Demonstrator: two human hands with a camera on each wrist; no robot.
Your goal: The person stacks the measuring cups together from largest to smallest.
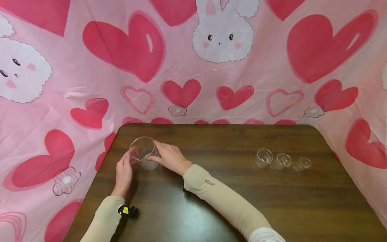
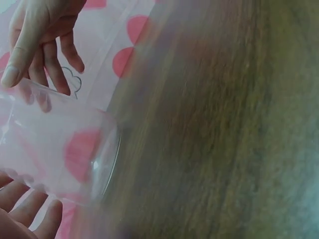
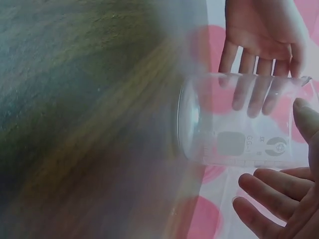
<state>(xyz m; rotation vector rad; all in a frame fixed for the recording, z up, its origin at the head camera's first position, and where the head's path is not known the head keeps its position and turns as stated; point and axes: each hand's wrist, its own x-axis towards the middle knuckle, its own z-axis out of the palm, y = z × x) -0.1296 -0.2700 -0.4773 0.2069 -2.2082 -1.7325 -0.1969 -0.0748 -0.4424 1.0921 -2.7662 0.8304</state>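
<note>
A large clear glass beaker (image 1: pixel 149 163) stands upright at the left of the brown table, its spout toward the front. My left hand (image 1: pixel 123 173) rests along its left side, the fingers nearly straight; through the glass they show in the right wrist view. From the right, my right hand (image 1: pixel 172 157) holds the beaker, thumb across the front near the rim and fingers around the far side. In the right wrist view, printed marks show on the beaker (image 3: pixel 232 144). Whether its base touches the table is unclear.
Three smaller glass beakers stand in a row at the right: the largest (image 1: pixel 263 158), a middle one (image 1: pixel 281 162) and the smallest (image 1: pixel 302 164). The wooden table (image 1: pixel 211 144) has rounded far corners. A pink cloth (image 1: pixel 208 74) with hearts and rabbits hangs around it.
</note>
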